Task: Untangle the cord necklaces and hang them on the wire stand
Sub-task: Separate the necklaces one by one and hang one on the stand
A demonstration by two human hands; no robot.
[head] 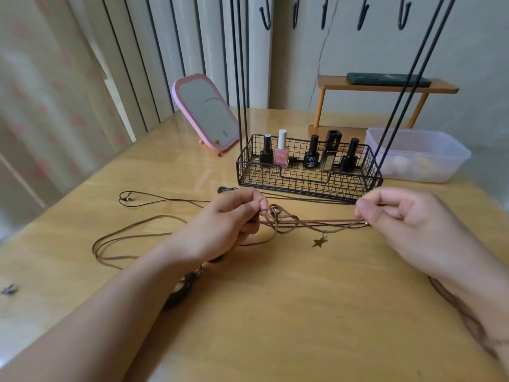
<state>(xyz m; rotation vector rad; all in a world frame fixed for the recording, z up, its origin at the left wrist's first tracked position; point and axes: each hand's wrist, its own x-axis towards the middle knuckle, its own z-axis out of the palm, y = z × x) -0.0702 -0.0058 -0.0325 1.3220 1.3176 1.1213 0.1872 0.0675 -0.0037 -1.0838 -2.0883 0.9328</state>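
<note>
both hands hold the tangled cord necklaces [311, 223] just above the middle of the counter [275, 312]: the left hand [228, 221] has a closed grip pinching the knot, the right hand [399, 213] pinching the strands. pulling apart could tighten the knot; the wire stand [308, 172] hooks hang bare.

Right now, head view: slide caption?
Both hands, left and right, pull tangled brown cords taut over the table; wire stand hooks empty.

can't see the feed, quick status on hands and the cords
Left hand pinches the knot; right hand pinches the brown cords, stretched between. Star charm dangles. Stand hooks bare; nothing blocking.
</note>
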